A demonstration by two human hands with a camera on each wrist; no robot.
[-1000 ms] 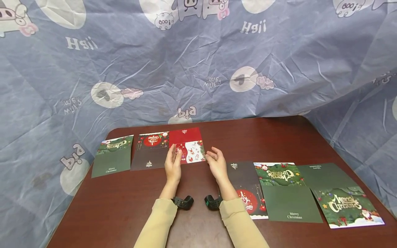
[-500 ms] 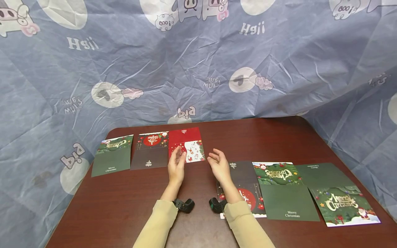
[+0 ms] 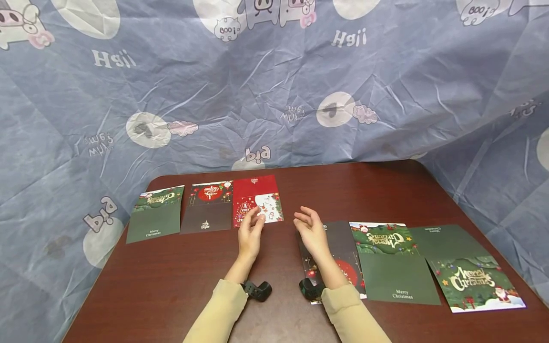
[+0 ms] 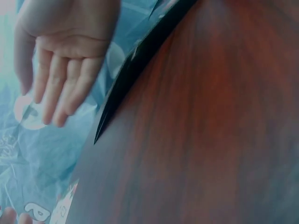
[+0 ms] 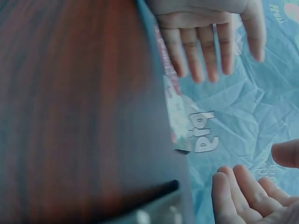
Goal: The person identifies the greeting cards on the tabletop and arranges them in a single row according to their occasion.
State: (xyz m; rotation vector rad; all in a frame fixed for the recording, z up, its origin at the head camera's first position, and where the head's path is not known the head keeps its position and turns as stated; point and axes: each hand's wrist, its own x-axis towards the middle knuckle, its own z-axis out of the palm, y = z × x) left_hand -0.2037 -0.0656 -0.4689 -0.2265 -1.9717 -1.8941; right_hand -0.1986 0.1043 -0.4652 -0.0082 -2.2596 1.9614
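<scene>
Palms turned toward each other, both hands hold nothing. My left hand (image 3: 250, 240) has relaxed fingers, and its tips overlap the lower edge of an unfolded red Christmas card (image 3: 256, 187) in the head view. Over the inner edge of an unfolded dark Christmas card (image 3: 336, 240) is my right hand (image 3: 312, 234), fingers slightly bent and spread. Its forearm covers part of that card. The left wrist view shows the right hand (image 4: 70, 60) palm-on at the top left. From the right wrist, the left hand (image 5: 201, 37) appears above and the right hand's own fingers (image 5: 247, 196) below.
Left of the red card lie another dark card (image 3: 209, 216) and a green card (image 3: 154, 223). Two larger-looking green cards (image 3: 396, 274) (image 3: 476, 281) lie at the right. A blue patterned cloth (image 3: 274, 95) hangs behind the brown table (image 3: 180, 286).
Both hands have shifted right and a little toward the body, the left uncovering more of the red card's front. The cards stay in place on the table.
</scene>
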